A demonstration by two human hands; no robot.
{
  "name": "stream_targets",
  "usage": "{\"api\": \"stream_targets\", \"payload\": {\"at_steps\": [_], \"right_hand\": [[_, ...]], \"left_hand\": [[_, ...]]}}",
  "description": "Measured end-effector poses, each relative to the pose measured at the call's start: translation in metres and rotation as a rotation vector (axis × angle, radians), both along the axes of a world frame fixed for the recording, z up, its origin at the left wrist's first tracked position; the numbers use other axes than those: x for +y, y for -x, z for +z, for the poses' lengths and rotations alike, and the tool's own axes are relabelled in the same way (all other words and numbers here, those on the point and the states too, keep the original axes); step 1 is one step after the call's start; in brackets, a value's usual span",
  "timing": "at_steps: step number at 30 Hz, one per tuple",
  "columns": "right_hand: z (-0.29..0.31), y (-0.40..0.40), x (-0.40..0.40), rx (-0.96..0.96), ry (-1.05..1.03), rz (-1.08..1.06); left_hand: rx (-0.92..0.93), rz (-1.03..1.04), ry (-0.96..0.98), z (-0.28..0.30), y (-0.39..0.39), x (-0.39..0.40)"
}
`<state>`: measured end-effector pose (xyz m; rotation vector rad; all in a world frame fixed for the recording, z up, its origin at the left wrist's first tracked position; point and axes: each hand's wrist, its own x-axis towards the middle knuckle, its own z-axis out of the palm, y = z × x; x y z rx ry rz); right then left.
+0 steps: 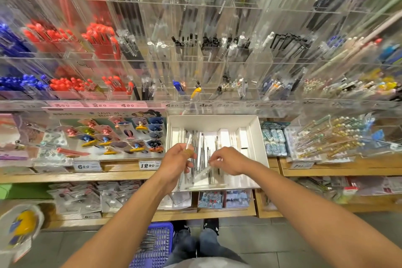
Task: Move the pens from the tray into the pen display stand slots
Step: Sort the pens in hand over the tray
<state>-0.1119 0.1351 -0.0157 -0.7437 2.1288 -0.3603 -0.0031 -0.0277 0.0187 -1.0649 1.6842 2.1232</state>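
A white tray (pixel 256 135) rests on the wooden shelf, holding several clear and silver pens (pixel 201 148) and white boxes. My left hand (pixel 177 162) is over the tray's left side and grips a clear pen (pixel 188 141) that sticks up past my fingers. Over the tray's middle, my right hand (pixel 228 161) pinches another clear pen (pixel 203 172) that points down and left. Above the tray rises the clear acrylic pen display stand (pixel 217 61), its slots filled with red, blue, black and clear pens.
Price tags run along the stand's bottom rail. A card of colourful clips (pixel 121 135) lies left of the tray, paper clip boxes (pixel 275 139) to its right. A purple basket (pixel 156 243) stands on the floor by my feet. Lower shelves hold packaged goods.
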Motion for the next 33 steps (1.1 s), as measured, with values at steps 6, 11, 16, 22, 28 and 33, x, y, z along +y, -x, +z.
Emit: {"api": "stream_targets", "payload": {"at_steps": [6,11,16,22,28,33], "right_hand": [[0.05,0.019,0.0,-0.18,0.355,-0.225],[0.059,0.022,-0.011,-0.432,0.586,-0.403],[0.03,0.012,-0.016,-0.502,0.56,-0.58],[-0.034,-0.004,0.005,-0.138,-0.249,0.159],[-0.043,-0.014,0.003,-0.113,-0.316,0.373],[-0.007,0.004,0.001,-0.077,-0.06,0.127]], "left_hand": [[0.141,-0.124,0.054,0.01,0.013,-0.002],[0.176,-0.307,0.069,0.011,0.016,-0.001],[0.149,-0.24,0.06,0.007,0.009,-0.001],[0.002,0.033,-0.071,-0.003,-0.003,-0.013],[0.014,0.105,-0.117,-0.002,-0.01,-0.02],[0.013,0.1,-0.096,-0.004,-0.01,-0.018]]}}
